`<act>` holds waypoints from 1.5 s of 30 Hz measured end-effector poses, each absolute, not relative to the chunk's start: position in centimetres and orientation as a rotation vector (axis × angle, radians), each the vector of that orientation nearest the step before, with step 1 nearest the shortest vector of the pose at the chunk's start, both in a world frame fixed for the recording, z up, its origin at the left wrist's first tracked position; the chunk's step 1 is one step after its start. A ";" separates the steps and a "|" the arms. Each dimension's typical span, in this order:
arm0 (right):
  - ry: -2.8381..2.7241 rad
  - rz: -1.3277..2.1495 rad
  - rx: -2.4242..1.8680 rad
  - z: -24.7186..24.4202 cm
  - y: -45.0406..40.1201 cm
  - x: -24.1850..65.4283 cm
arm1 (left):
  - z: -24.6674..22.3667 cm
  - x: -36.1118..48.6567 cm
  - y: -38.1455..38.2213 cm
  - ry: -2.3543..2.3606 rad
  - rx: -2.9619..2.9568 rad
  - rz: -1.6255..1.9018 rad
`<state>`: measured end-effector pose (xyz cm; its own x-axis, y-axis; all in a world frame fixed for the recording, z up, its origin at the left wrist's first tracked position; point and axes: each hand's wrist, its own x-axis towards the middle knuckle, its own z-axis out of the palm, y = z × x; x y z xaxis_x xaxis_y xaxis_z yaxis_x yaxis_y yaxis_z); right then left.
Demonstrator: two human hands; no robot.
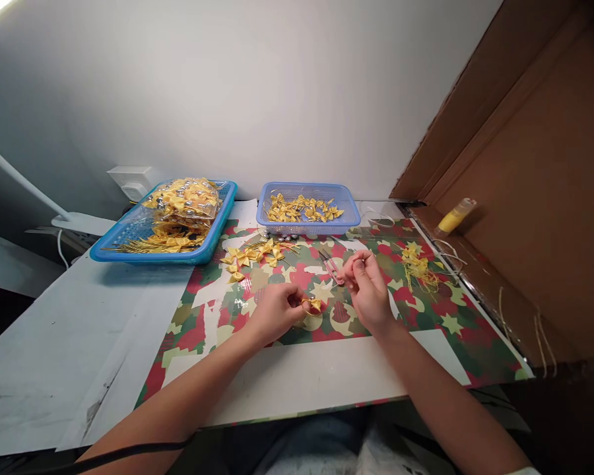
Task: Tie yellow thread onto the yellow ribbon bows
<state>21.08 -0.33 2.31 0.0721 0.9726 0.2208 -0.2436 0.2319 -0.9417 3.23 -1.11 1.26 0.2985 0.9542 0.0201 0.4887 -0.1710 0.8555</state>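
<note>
My left hand (pixel 277 311) is closed, with thumb and forefinger pinching a small yellow ribbon bow (pixel 315 304) that has a thin gold tie curling beneath it. To its right, my right hand (pixel 369 290) is raised a little, its fingertips pressed together; whatever is between them is too small to make out. Pink-handled thread snips (pixel 330 266) are just left of my right fingers, blades pointing away; whether the fingers touch the handle I cannot tell. Beyond my left hand lie several loose yellow bows (pixel 250 256) with gold ties, and a few silver beads (pixel 288 237).
A blue basket (pixel 99 251) at left holds bagged bows and gold-tied ones. A lilac basket (pixel 309 227) at the back contains bows with beads. Yellow thread scraps (pixel 418 270) lie at right, near a yellow thread spool (pixel 454 218) on the cardboard ledge. A cardboard wall (pixel 534 165) bounds the right side.
</note>
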 end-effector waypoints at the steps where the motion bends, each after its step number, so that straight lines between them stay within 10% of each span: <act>1: -1.082 1.098 -0.869 2.4 -0.3 21.3 | 1.3 3.2 -1.1 1.297 1.789 0.742; 28: -1.216 1.386 -0.639 2.8 -1.2 21.0 | 3.3 -0.9 2.1 1.120 2.384 0.709; 45: -1.616 0.858 -1.010 1.8 -1.1 20.6 | 1.5 3.1 0.2 0.847 0.771 1.010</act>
